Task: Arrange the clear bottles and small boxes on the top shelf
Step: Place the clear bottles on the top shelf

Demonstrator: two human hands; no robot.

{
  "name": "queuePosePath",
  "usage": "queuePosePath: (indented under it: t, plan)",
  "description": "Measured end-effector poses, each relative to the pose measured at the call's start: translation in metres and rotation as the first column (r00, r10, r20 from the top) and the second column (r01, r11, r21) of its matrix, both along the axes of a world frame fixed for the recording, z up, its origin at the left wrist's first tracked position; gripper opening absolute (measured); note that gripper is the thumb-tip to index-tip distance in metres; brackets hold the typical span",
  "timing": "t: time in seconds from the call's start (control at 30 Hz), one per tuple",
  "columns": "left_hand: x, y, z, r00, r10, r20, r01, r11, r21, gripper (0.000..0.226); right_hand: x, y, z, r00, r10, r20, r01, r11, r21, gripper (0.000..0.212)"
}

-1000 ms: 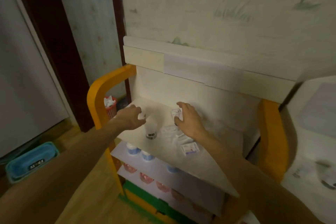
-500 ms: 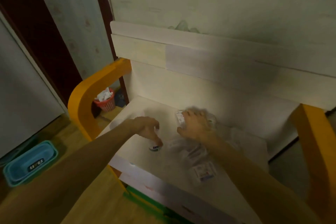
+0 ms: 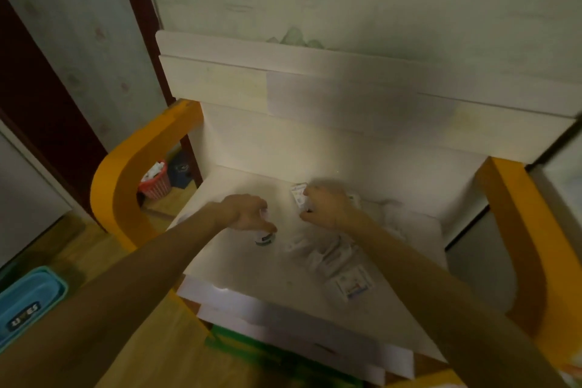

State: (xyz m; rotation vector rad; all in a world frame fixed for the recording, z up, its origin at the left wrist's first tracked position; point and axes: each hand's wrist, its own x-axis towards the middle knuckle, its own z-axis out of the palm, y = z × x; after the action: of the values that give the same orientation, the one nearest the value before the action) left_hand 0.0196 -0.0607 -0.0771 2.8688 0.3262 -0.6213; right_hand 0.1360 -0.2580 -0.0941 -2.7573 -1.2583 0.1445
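Teal bin (image 3: pixel 30 302): lower left of frame, on the floor, not part of the job.
Red basket (image 3: pixel 155 181): left of centre, behind the orange side rail (image 3: pixel 126 186), also off-task.
Top shelf (image 3: pixel 239 264): white board, centre frame, where you're working.
Left hand (image 3: pixel 244 213): just left of centre, fingers curled down over the top of the clear bottle (image 3: pixel 264 238), gripping it from above. My read: top grip so you can slide or lift it without tipping.
Bottle axis: upright, long axis vertical, dark-banded base on the shelf, cap end hidden under your palm.
Right hand (image 3: pixel 327 209): centre, fingers curled, pinching a small box (image 3: pixel 299 195) at its lower end.
Box axis: stood on edge, long axis running roughly up-frame toward the back panel, printed face toward frame left. Likely being set near the back.
Loose boxes (image 3: pixel 327 253): right of centre, blurred heap lying flat, not yet sorted.
Front box (image 3: pixel 354 283): lower right of the shelf, flat, label up, apart from both hands.
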Motion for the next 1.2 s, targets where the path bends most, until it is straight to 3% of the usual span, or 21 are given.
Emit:
queuePosePath:
  t: [0.2, 0.43, 0.6, 0.8, 1.0, 1.2]
  plan:
    - [-0.007, 0.011, 0.036, 0.983, 0.003, 0.186, 0.015, 0.995, -0.096, 0.062, -0.030, -0.018, 0.041, 0.983, -0.157, -0.094, 0.181, 0.915, 0.360, 0.065]
    - [-0.033, -0.029, 0.044, 0.868, 0.086, 0.488, 0.069, 0.955, -0.289, 0.067, -0.096, -0.059, 0.058, 0.911, -0.326, -0.251, 0.403, 0.588, 0.701, 0.070]
    - [-0.041, -0.097, 0.049, 0.774, 0.072, 0.629, 0.223, 0.899, -0.377, 0.069, -0.146, -0.117, 0.066, 0.870, -0.425, -0.252, 0.453, 0.482, 0.750, 0.074]
    - [-0.042, -0.189, 0.078, 0.657, 0.054, 0.752, 0.385, 0.834, -0.396, 0.062, -0.185, -0.207, 0.091, 0.808, -0.574, -0.137, 0.437, 0.426, 0.792, 0.059]
    - [-0.047, -0.282, 0.101, 0.499, -0.034, 0.866, 0.597, 0.738, -0.315, 0.057, -0.207, -0.295, 0.098, 0.688, -0.717, -0.113, 0.457, 0.307, 0.835, 0.046]
    - [-0.037, -0.385, 0.111, 0.457, -0.149, 0.877, 0.670, 0.706, -0.230, 0.059, -0.212, -0.392, 0.092, 0.617, -0.778, -0.115, 0.484, 0.260, 0.835, 0.046]
